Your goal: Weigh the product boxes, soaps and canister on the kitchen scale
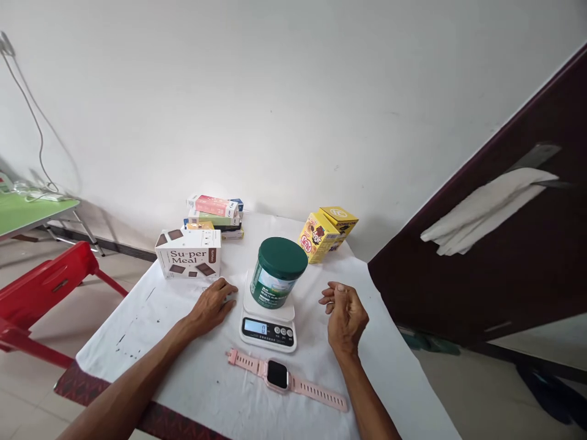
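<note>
A green tub with a dark green lid (276, 269) stands on the platform of a white digital kitchen scale (268, 342). The scale's display reads 0. To its left my left hand (213, 305) rests on the white tablecloth, fingers loosely bent and apart, holding nothing. My right hand (345, 311) is on the other side, apart from the tub, with its fingers half curled and nothing visible in them. In front of the scale a pink smartwatch (277, 374) lies with its strap stretched out flat.
Behind my left hand stands a white Su-per Meal box (189, 253), with a stack of small boxes (215, 214) beyond it. Yellow boxes (321, 235) stand at the back right. A red chair (50, 293) is left of the table; a dark door (495, 244) is right.
</note>
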{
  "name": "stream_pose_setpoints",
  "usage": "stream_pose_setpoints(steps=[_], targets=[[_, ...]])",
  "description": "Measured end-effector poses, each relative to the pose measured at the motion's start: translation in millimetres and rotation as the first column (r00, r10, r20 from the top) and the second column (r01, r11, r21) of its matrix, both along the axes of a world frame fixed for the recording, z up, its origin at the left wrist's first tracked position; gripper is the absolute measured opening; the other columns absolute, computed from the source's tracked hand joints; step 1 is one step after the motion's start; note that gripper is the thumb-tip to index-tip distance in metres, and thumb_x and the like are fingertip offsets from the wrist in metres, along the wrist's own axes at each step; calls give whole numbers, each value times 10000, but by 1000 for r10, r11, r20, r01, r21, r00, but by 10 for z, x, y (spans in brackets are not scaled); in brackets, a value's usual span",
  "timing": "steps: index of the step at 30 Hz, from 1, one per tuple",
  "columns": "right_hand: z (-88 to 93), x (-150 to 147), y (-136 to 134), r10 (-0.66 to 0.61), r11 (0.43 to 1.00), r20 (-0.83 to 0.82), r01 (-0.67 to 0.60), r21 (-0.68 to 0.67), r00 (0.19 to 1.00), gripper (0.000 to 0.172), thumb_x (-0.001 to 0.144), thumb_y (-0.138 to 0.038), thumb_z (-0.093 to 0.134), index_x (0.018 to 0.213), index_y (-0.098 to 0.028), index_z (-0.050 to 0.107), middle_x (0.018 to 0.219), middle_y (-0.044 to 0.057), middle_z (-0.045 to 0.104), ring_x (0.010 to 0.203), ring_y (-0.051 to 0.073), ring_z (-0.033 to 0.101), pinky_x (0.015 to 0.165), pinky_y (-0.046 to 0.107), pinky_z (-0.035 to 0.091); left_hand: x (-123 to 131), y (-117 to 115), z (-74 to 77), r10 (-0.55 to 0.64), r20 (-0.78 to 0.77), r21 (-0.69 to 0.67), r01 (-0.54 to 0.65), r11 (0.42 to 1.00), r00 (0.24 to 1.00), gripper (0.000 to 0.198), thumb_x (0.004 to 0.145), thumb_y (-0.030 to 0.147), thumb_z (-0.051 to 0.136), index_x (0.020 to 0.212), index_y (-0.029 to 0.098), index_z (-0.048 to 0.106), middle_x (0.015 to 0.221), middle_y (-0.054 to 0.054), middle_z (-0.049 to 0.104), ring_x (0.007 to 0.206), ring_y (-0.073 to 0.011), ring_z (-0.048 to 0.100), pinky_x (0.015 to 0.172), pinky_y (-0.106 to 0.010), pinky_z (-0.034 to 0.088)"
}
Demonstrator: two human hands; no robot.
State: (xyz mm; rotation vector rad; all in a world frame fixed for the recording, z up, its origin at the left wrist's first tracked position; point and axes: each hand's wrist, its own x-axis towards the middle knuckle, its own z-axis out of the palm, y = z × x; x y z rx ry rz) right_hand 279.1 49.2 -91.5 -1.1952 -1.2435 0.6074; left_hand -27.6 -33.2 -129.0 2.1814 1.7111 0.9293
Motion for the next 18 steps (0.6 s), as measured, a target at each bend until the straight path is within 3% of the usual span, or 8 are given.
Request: stream_pose_setpoints(steps=[6,14,16,18], targets=[[-94,-21,30,-9,1000,90,8,3,996,559,999,-666,445,861,-177,677,707,16,648,574,149,594,602,305,466,-12,12,0,-4,-1,-27,4,1000,1000,263,972,203,534,1206,191,655,1126,-103,647,978,-224,670,859,-366,564],[-144,36,59,-23,999,81,25,-24,996,599,974,-720,445,828,-184,668,675,17,632,562,163,584,581,315,457,-17,0,41,-11,-5,-11,11,1000,1000,258,979,214,525,1201,198,655,1105,-100,655,940,-206,676,832,-352,573],[-121,39,63,20,1000,47,-19,-21,999,589,938,-749,498,894,-187,671,749,37,665,637,187,627,594,320,476,-12,0,52,-7,-7,-13,7,1000,1000,257,984,221,521,1201,197,656,1110,-104,658,935,-208,681,836,-359,577],[-65,9,56,139,990,-18,-139,11,990,648,852,-795,598,1101,-198,655,994,94,721,873,251,705,692,359,546,-7,3,61,-1,-5,-15,0,1000,1000,255,985,230,525,1201,202,659,1112,-104,661,937,-209,684,835,-357,581]])
